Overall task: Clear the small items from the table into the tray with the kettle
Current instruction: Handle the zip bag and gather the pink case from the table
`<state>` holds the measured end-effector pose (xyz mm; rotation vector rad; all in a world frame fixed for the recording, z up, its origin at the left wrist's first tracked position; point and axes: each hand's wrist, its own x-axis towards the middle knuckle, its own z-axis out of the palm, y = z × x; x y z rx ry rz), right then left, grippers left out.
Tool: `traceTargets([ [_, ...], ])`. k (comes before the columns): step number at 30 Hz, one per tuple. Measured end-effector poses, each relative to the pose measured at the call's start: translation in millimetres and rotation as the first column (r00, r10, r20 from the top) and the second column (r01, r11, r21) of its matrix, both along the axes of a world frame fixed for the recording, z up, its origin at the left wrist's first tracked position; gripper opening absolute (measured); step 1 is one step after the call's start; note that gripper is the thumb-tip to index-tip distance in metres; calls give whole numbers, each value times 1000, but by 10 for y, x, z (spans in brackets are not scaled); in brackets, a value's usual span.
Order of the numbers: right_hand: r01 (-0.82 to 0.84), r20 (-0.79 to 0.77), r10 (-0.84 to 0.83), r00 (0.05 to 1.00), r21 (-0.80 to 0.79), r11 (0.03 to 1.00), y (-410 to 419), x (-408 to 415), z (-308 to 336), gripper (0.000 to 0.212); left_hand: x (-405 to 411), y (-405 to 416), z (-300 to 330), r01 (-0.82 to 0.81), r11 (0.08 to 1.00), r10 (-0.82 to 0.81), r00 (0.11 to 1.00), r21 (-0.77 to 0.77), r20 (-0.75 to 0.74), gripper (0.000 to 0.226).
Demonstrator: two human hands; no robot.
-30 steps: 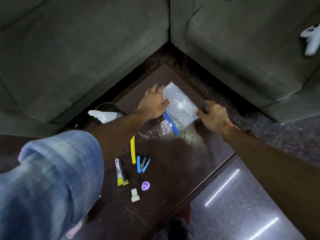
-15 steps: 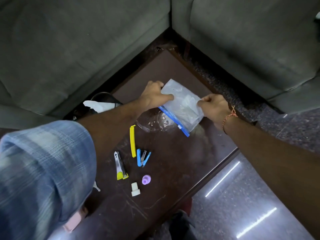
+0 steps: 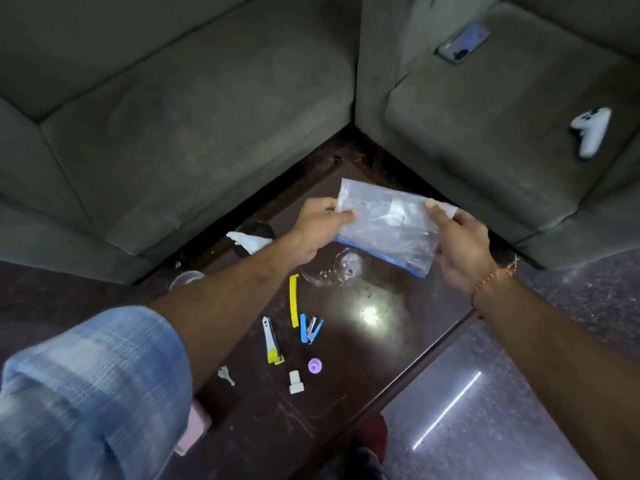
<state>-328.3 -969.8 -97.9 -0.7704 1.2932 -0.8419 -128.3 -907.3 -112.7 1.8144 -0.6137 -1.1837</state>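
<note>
Head view: left hand (image 3: pixel 317 225) and right hand (image 3: pixel 457 242) both pinched shut on clear zip bag (image 3: pixel 384 225), lifted above desk (image 3: pixel 391 327); best kept level with blue seal gripped firmly; small items loose below hands, tray unseen.

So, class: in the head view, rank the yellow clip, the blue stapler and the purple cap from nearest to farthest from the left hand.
Measured from the left hand:
1. Yellow clip, just below the hand, toward the wearer.
2. Blue stapler, lower, right of the clip's near end.
3. Purple cap, lowest on the table, nearest the wearer.
</note>
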Motion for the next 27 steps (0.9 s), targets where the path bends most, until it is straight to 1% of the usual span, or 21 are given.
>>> traceTargets([
  [2, -33, 160, 26, 987, 41, 999, 172, 36, 333, 26, -13, 163, 335, -55, 998, 53, 997, -33, -53, 10],
  [3, -75, 184, 64, 981, 50, 996, 281, 52, 488, 28, -9, 253, 495, -72, 996, 68, 994, -44, -81, 9],
  [5, -148, 139, 138, 981, 64, 987, 553, 113, 747, 34, 42, 477, 809, -87, 995, 80, 989, -52, -122, 6],
  [7, -177, 108, 172, 979, 40, 983, 780, 187, 995, 30, 145, 680, 1101, -96, 992, 86, 988, -80, -127, 5],
  [12, -242, 102, 253, 962, -108, 964, 1319, 539, 1695, 23, 587, 1314, 1898, -73, 973, 79, 997, -217, 19, 8],
  [15, -253, 90, 276, 957, -204, 946, 1575, 807, 2133, 18, 857, 1705, 2390, -75, 958, 101, 992, -278, 80, 17],
  [18, -282, 93, 319, 943, -283, 917, 1826, 1110, 2594, 10, 1108, 2108, 2876, -101, 930, 150, 982, -353, 117, 12],
  [21, -323, 90, 373, 923, -344, 882, 2070, 1498, 3014, 10, 1405, 2545, 3324, -148, 889, 230, 962, -433, 145, 16],
  [25, -410, 96, 488, 867, -419, 810, 2473, 2092, 3430, 4, 1809, 3252, 3741, -271, 830, 393, 904, -488, 166, 38],
  [27, -455, 89, 542, 836, -440, 774, 2691, 2381, 3571, 6, 1999, 3643, 3877, -331, 799, 468, 866, -502, 175, 41],
])
